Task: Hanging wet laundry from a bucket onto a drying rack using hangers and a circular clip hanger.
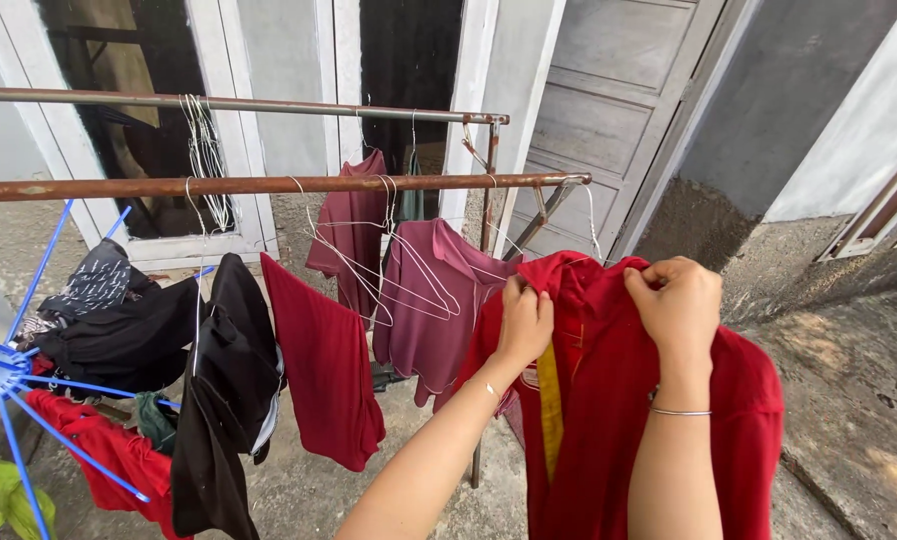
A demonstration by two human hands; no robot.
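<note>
Red shirt [619, 400] is hanging at the right end of the rusty rail [269, 185], where I am pinching its collar with my left hand [525, 322] and right hand [675, 300], fingers pressed together, probably straightening it on its hanger.

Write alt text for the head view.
Both hands, left hand and right hand, pinch the collar of a red shirt hung on a rusty rail. Dark red and black clothes hang to the left.
</note>
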